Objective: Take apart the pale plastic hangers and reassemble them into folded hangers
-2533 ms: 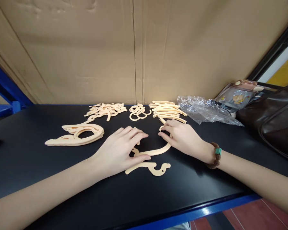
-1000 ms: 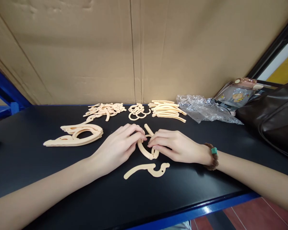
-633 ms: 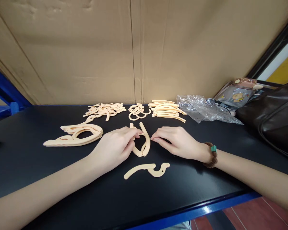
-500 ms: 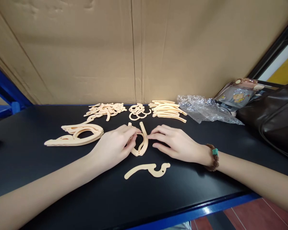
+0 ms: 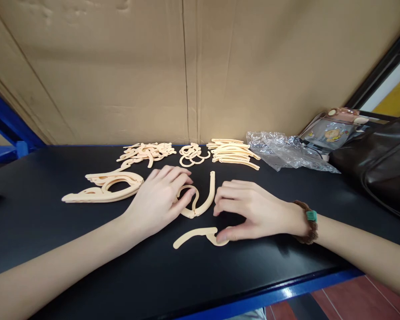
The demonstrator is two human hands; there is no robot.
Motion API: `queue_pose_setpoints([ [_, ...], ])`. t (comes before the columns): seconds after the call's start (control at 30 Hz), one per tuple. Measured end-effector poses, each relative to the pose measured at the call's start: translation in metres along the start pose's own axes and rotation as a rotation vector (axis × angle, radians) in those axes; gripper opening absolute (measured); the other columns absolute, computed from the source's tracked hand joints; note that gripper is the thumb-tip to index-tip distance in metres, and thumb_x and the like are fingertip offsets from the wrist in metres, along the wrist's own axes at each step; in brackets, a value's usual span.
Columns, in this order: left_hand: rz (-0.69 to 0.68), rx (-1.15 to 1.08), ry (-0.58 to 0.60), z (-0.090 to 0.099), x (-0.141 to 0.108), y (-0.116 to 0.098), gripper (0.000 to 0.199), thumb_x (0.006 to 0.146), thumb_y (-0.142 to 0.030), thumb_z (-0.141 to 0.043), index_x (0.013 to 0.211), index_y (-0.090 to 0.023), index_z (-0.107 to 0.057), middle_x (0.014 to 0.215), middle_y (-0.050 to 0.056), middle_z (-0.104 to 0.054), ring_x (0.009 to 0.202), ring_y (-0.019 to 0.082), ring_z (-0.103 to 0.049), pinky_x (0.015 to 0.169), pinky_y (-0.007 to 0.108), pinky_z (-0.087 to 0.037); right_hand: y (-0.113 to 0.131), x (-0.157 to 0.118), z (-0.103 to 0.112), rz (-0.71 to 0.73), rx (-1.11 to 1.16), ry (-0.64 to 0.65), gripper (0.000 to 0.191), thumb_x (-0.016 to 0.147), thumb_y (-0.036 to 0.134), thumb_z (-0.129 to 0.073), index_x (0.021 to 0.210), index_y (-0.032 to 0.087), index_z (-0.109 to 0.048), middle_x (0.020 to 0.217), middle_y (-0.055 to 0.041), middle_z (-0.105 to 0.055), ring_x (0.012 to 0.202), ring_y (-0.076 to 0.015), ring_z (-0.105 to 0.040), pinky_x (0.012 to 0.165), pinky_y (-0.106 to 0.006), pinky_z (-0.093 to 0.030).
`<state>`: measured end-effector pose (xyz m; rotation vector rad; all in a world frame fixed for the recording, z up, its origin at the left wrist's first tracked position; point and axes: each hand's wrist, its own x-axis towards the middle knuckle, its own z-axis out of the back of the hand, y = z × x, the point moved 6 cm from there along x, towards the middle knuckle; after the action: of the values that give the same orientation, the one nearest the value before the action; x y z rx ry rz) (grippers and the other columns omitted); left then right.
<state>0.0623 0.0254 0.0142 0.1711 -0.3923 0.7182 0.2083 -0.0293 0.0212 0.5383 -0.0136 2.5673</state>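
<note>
A beige curved plastic assembly lies on the black tabletop between my hands, one arm spread out to the right. My left hand rests over its left side, thumb near the inner loop, and hides that part; what its fingers grip cannot be made out. To the right, my right hand has its fingers apart and holds nothing. Its thumb reaches over the hooked end of a loose beige piece lying nearer the front edge, covering part of the hook.
Stacked beige hanger-shaped pieces lie at left. Behind are a jumbled pile, small rings and long curved strips. Clear plastic bags, a pouch and a dark leather bag sit at right.
The assembly's right arm has swung outward to the right. My right hand has moved right and toward me, its thumb now over the loose piece. My left hand has shifted slightly.
</note>
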Motion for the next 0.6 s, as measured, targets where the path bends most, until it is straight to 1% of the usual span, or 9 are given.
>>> queue_pose_setpoints([
  [0.03,-0.038,-0.073,0.020,-0.001,0.000,-0.003,0.033,0.098,-0.037,-0.039,0.110,-0.017,-0.062,0.119,0.009,-0.064,0.110,0.026,-0.055,0.088,0.042,-0.043,0.004,0.000,0.000,0.013,-0.001,0.018,0.040,0.084,0.054,-0.062,0.088,0.015,-0.067,0.082,-0.0029,-0.061,0.074,-0.0146,-0.052,0.073,-0.028,-0.042],
  [0.1,-0.125,-0.205,0.066,-0.004,-0.002,-0.011,0.033,0.098,-0.037,-0.039,0.119,-0.019,-0.058,0.122,0.007,-0.064,0.112,0.023,-0.055,0.094,0.039,-0.041,0.009,-0.001,0.001,0.027,-0.014,0.063,0.036,0.087,0.050,-0.062,0.090,0.015,-0.068,0.082,-0.0031,-0.060,0.076,-0.0150,-0.052,0.074,-0.028,-0.042],
  [0.17,-0.187,-0.274,0.098,-0.006,-0.004,-0.017,0.031,0.099,-0.035,-0.039,0.116,-0.021,-0.059,0.117,0.005,-0.066,0.109,0.021,-0.057,0.095,0.037,-0.039,0.010,-0.002,0.000,0.025,-0.029,0.123,0.027,0.092,0.040,-0.057,0.096,0.016,-0.069,0.084,-0.0034,-0.061,0.079,-0.0158,-0.052,0.075,-0.028,-0.041],
  [0.27,-0.218,-0.269,0.118,-0.006,-0.004,-0.019,0.029,0.099,-0.033,-0.038,0.107,-0.021,-0.063,0.107,0.004,-0.067,0.096,0.019,-0.059,0.087,0.034,-0.039,0.002,-0.003,0.000,-0.017,-0.057,0.197,0.019,0.095,0.023,-0.052,0.105,0.018,-0.067,0.091,-0.0043,-0.063,0.086,-0.0171,-0.053,0.076,-0.029,-0.041],
  [0.3,-0.217,-0.255,0.121,-0.006,-0.003,-0.019,0.029,0.099,-0.033,-0.037,0.104,-0.021,-0.063,0.102,0.004,-0.067,0.091,0.018,-0.058,0.083,0.034,-0.039,-0.003,-0.003,0.001,-0.044,-0.077,0.211,0.020,0.094,0.018,-0.050,0.106,0.018,-0.066,0.093,-0.0045,-0.063,0.086,-0.0172,-0.054,0.076,-0.029,-0.042],
  [0.37,-0.206,-0.234,0.132,-0.005,-0.003,-0.017,0.032,0.099,-0.034,-0.036,0.094,-0.020,-0.064,0.091,0.003,-0.065,0.082,0.017,-0.056,0.076,0.033,-0.038,-0.016,-0.005,0.001,-0.130,-0.127,0.225,0.021,0.094,0.013,-0.047,0.102,0.018,-0.066,0.094,-0.0050,-0.062,0.083,-0.0166,-0.056,0.073,-0.029,-0.042],
  [0.47,-0.158,-0.257,0.142,-0.005,-0.003,-0.015,0.036,0.099,-0.033,-0.036,0.081,-0.019,-0.063,0.073,0.001,-0.061,0.071,0.015,-0.054,0.070,0.031,-0.037,-0.034,-0.009,0.002,-0.279,-0.173,0.216,0.023,0.096,0.013,-0.042,0.091,0.016,-0.065,0.091,-0.0051,-0.062,0.076,-0.0148,-0.058,0.068,-0.028,-0.043],
  [0.53,-0.107,-0.270,0.145,-0.005,-0.004,-0.016,0.035,0.098,-0.036,-0.038,0.079,-0.020,-0.063,0.063,-0.002,-0.057,0.064,0.014,-0.054,0.065,0.028,-0.037,-0.039,-0.011,0.002,-0.332,-0.181,0.197,0.023,0.095,0.014,-0.041,0.090,0.015,-0.063,0.089,-0.0048,-0.062,0.076,-0.0150,-0.059,0.069,-0.028,-0.044],
  [0.6,-0.015,-0.246,0.166,-0.006,-0.005,-0.015,0.034,0.095,-0.045,-0.043,0.082,-0.023,-0.065,0.054,-0.004,-0.053,0.055,0.013,-0.053,0.057,0.026,-0.034,-0.040,-0.011,0.003,-0.341,-0.186,0.178,0.020,0.095,0.015,-0.044,0.095,0.015,-0.064,0.091,-0.0048,-0.064,0.080,-0.0159,-0.060,0.071,-0.028,-0.045],
])
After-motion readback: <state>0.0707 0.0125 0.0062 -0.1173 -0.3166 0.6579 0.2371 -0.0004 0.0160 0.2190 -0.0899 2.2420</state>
